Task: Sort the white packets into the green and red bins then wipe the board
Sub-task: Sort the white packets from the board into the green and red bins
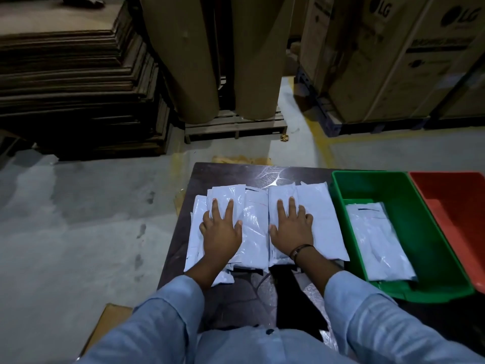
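My left hand (220, 227) and right hand (292, 227) lie flat, fingers spread, on the white packets (256, 219) heaped on the dark board (228, 170). To the right sits the green bin (409, 195) holding packets, with the red bin (456, 195) beyond.

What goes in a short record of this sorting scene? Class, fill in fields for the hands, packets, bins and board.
left hand: flat, fingers spread, rests on the left packet pile
right hand: flat, rests on the right packet pile, band on the wrist
green bin: right of the piles, holds sorted packets
red bin: right of the green bin, partly out of frame, no packet visible in it
board: dark, carries both piles
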{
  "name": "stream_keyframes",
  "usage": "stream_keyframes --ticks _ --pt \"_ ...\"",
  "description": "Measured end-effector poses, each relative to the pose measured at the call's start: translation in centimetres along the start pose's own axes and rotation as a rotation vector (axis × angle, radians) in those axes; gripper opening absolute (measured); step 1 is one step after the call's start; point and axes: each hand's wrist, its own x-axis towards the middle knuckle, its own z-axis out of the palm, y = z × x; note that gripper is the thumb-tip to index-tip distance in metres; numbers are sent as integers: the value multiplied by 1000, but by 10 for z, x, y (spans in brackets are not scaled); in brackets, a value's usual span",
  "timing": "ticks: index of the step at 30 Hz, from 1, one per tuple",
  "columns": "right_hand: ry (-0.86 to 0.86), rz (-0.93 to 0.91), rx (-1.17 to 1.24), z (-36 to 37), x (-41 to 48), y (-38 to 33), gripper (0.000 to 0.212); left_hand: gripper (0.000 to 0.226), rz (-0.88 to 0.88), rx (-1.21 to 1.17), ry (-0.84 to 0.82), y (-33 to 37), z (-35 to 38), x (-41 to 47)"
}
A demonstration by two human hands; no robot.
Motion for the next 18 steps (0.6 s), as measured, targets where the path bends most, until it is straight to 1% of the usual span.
stream_keyframes --ticks 3,11,18 --pt "28 -6 0 -2 -1 -1 78 62 0 -1 24 -2 -4 1" --pt "93 -25 39 -19 -1 2 75 62 10 -34 106 10 -20 2" --pt "231 -22 133 -57 0 14 73 60 87 -94 134 59 -37 5"
